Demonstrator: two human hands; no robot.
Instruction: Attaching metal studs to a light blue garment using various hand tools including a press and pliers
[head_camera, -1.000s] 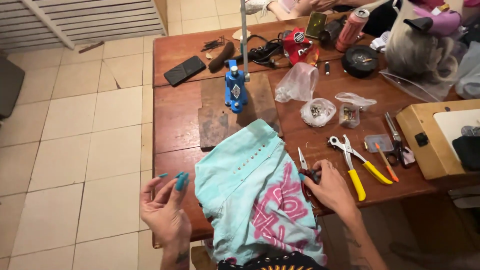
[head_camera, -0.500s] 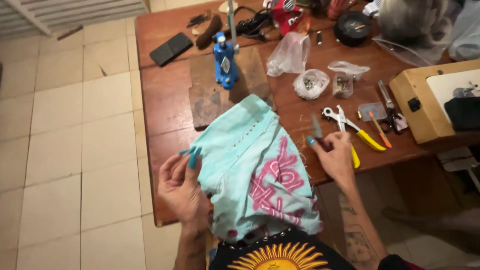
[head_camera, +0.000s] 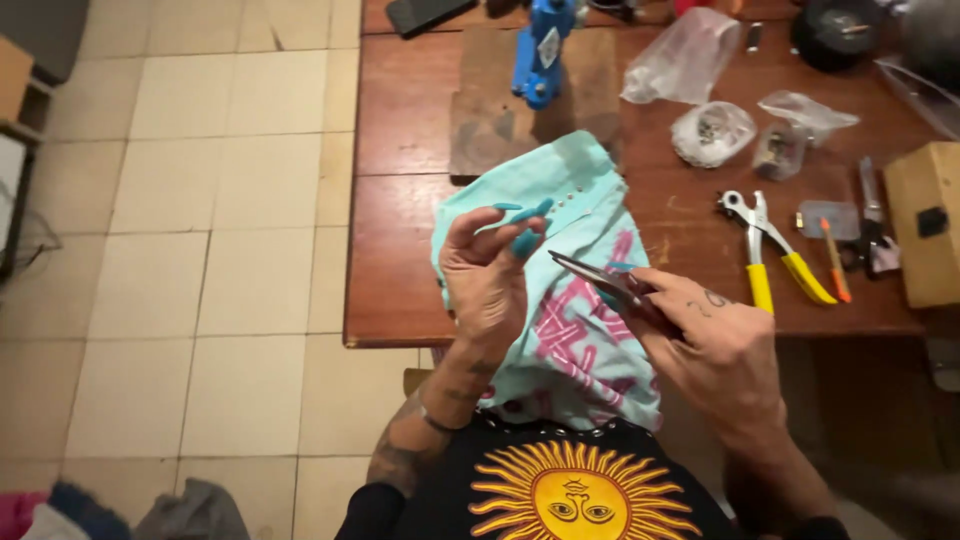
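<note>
Right hand: closed around a slim pair of metal pliers, tips pointing left toward the other hand. A second ago this hand lay at the table edge beside the yellow-handled tool; it has since lifted the pliers and come in over the cloth.

Left hand: raised above the cloth, fingers half curled, long teal nails pinched together as if on something very small; whether anything is gripped there cannot be told. Earlier it hung off the table's left edge; it now meets the plier tips.

Garment: pale turquoise fabric with pink print, draped from the wooden table down to the person's lap, a row of small studs near its upper edge. It has slid nearer the body.

Change read as: both hands have converged for fine work on a small fitting over the fabric.

Also on table: blue hand press on a board, yellow-handled pliers, clear bags of small metal parts, wooden box at right.
</note>
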